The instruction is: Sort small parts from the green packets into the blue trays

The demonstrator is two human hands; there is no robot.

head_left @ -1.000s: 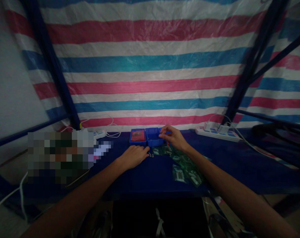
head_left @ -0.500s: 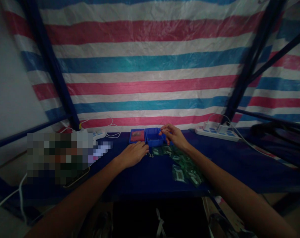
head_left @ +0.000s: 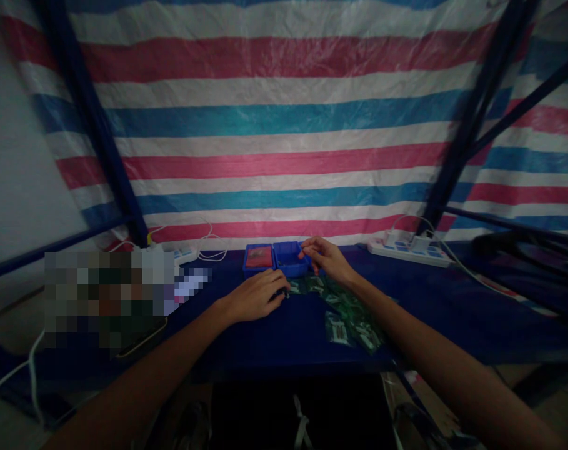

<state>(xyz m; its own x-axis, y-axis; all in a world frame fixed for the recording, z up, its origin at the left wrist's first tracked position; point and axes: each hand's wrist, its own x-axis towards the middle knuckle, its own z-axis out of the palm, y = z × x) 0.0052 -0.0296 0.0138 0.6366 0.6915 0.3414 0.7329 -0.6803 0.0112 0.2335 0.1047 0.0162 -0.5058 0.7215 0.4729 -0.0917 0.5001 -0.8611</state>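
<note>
My left hand (head_left: 258,295) rests on the dark blue table, fingers bent and the thumb apart from them. By its fingertips lie small pale pieces (head_left: 287,294), partly covered by the hand and too small to name. Over the right side of an open blue bin (head_left: 290,269) hangs my right hand (head_left: 329,259). Its thumb and forefinger come together in a pinch; what is between them, if anything, is too small to make out. Beside that bin on the left stands a second blue bin (head_left: 245,262) with a red packet (head_left: 259,256) in it.
Several clear bags of small parts (head_left: 338,329) lie in a greenish pile under my right forearm. White power strips (head_left: 410,251) with cables stand at the back right and back left. A blurred-out area covers the left of the table (head_left: 265,350). Blue metal posts (head_left: 96,137) frame a striped sheet.
My left hand has shifted slightly right over the small pale pieces, and its thumb has spread from the fingers. My right hand stays pinched over the bin, barely moved.
</note>
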